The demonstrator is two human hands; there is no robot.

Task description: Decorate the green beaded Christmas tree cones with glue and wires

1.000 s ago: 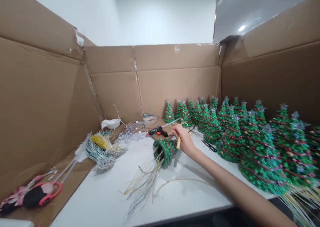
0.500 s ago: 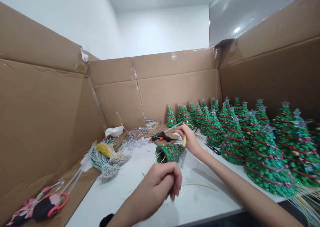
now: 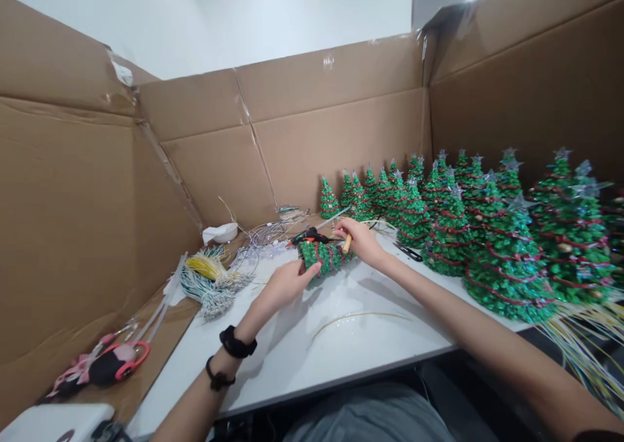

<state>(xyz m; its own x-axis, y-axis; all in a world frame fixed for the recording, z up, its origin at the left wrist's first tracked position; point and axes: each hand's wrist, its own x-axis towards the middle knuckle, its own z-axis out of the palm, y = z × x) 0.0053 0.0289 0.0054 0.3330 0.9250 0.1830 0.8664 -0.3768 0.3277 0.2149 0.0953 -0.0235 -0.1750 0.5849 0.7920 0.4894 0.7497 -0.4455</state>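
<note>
A small green Christmas tree [image 3: 325, 257] with red garland lies on its side above the white tabletop, its wide end toward the left. My left hand [image 3: 287, 282] grips that wide end, with the thumb along the near side. At the narrow end is my right hand [image 3: 361, 239], fingers closed around a tool with a wooden handle [image 3: 347, 243]; the tool's working end is hidden. Just behind the tree lies a black and orange glue gun [image 3: 312, 235], partly covered. A pale stick points up and right beside my right fingers.
Many finished-looking trees [image 3: 511, 260] with clear stars crowd the right side. Bundled wires [image 3: 207, 286] lie at the left, near a white scoop [image 3: 220, 233]. Black snips [image 3: 408, 251] rest right of my hand. A loose yellow wire [image 3: 361, 314] lies in front. Cardboard walls [image 3: 336, 130] surround the table.
My left hand has moved from in front of the tree onto its wide end. The tree has turned, so its hollow base no longer shows. The view has tilted downward.
</note>
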